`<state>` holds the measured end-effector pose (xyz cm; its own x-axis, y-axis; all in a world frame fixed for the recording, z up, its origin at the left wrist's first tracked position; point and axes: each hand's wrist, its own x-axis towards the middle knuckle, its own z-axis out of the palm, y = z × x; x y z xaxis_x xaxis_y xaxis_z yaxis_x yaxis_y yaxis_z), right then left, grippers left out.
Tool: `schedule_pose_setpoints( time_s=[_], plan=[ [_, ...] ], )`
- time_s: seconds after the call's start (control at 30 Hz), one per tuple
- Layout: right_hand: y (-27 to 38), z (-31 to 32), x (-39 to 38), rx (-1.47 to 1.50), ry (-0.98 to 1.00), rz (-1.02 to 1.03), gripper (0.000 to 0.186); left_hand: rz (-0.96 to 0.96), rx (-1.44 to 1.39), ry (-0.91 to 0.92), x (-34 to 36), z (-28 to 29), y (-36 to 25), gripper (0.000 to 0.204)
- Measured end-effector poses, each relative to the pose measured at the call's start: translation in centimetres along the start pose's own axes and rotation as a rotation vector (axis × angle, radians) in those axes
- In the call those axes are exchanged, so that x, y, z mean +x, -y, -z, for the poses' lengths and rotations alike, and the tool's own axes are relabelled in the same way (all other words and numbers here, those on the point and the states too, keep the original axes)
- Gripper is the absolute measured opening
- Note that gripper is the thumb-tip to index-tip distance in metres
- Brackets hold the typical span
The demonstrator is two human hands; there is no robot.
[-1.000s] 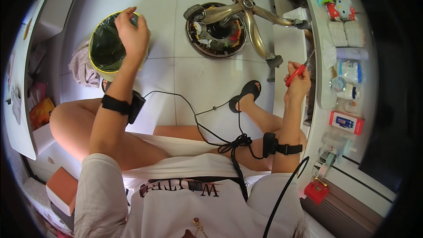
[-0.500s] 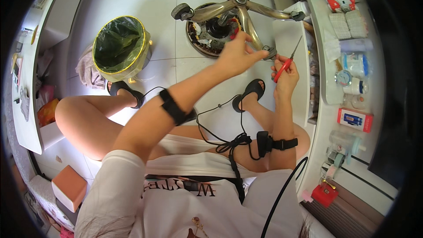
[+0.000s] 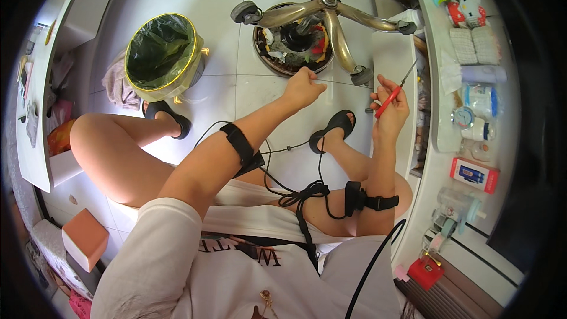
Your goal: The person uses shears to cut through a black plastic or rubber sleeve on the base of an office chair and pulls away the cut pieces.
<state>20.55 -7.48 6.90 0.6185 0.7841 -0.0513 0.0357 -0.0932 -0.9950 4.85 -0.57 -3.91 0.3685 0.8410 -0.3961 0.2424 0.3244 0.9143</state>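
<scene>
My right hand (image 3: 390, 109) is shut on red-handled scissors (image 3: 391, 95), their slim blades pointing up and away. My left hand (image 3: 304, 90) is open, fingers loosely bent and thumb apart, with nothing visible in it. It is just below a round pedestal base (image 3: 266, 59) strewn with mixed scraps and dark matter. An upturned five-arm metal chair base (image 3: 329, 1) with casters partly covers that pedestal. A lined bin (image 3: 159, 59) with a yellow rim stands to the left. Black straps with small boxes and cables are on both my forearms.
A white shelf (image 3: 446, 136) along the right holds toiletries, a boxed item, a figurine and other small things. A white cabinet (image 3: 41, 142) lines the left. A crumpled cloth (image 3: 117, 88) lies behind the bin, and an orange-topped block (image 3: 85, 236) sits at lower left. My sandalled feet are on the tiles.
My left hand moved from over the bin rightward to near the pedestal, then dropped slightly toward me. My right hand still grips the scissors, shifting only slightly.
</scene>
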Motion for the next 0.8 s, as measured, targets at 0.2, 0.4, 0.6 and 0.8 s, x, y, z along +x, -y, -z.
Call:
schedule_pose_setpoints(
  time_s=[0.2,0.4,0.6,0.8],
  plan=[
    [-0.1,-0.9,0.4,-0.024,0.015,0.025,0.02,-0.274,-0.127,-0.187,-1.9,1.3,-4.5,0.034],
    [0.8,-2.7,0.2,-0.098,-0.001,0.135,0.02,-0.556,-0.096,-1.218,-1.9,10.2,-6.4,0.028],
    [0.8,-4.7,0.7,-0.25,-0.032,0.104,0.019,-0.366,-0.267,-0.785,-1.3,13.7,-5.0,0.021],
    [0.8,-5.0,1.1,-0.464,-0.085,0.141,0.018,-0.382,-0.433,-0.679,-3.1,10.1,-4.4,0.017]
  ],
)
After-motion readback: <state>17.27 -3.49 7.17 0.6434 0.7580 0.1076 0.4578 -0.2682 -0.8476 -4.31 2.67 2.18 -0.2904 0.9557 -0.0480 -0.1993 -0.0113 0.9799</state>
